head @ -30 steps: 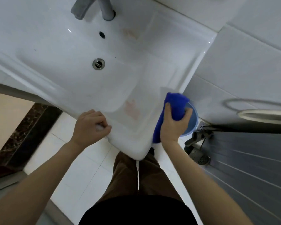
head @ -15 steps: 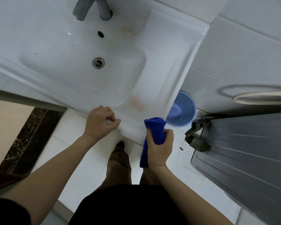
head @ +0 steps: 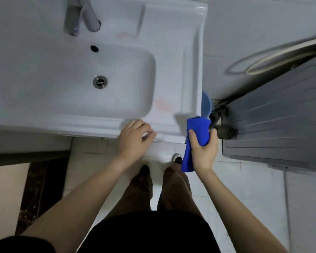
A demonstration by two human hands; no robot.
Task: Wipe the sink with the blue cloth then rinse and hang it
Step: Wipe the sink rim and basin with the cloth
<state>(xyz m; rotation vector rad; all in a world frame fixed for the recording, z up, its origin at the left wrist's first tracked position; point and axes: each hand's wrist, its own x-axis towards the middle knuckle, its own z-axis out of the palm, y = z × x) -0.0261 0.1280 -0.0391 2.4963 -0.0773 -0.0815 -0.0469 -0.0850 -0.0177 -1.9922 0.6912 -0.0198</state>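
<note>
Pale floor tiles [head: 254,198] are seen from above, with a white sink [head: 171,42] fixed against a tiled wall [head: 244,24] and a person's two bare arms reaching toward its front edge. A blue cloth [head: 199,130] is clasped in the right hand [head: 202,152], the fingers and thumb wrapped round its bunched upper part, while a loose tail is left hanging below the wrist on the thumb side. The cloth is held just beside the sink's front corner; whether it touches the porcelain cannot be told. The left hand [head: 133,137] is placed on the front rim, just apart from the right hand, with its fingers curled over the edge. A pinkish stain [head: 162,106] is visible on the ledge just beyond the two hands. Farther beyond the left hand, a drain [head: 100,82], an overflow hole [head: 94,48] and a metal tap [head: 77,15] are seen in line. A blue bucket [head: 206,103] is partly hidden behind the sink's side, just beyond the right hand. A grey door [head: 281,125] is seen on that hand's outer side, with a looped hose [head: 281,53] beyond it. Dark shoes [head: 144,168] are glimpsed beneath the hands.
</note>
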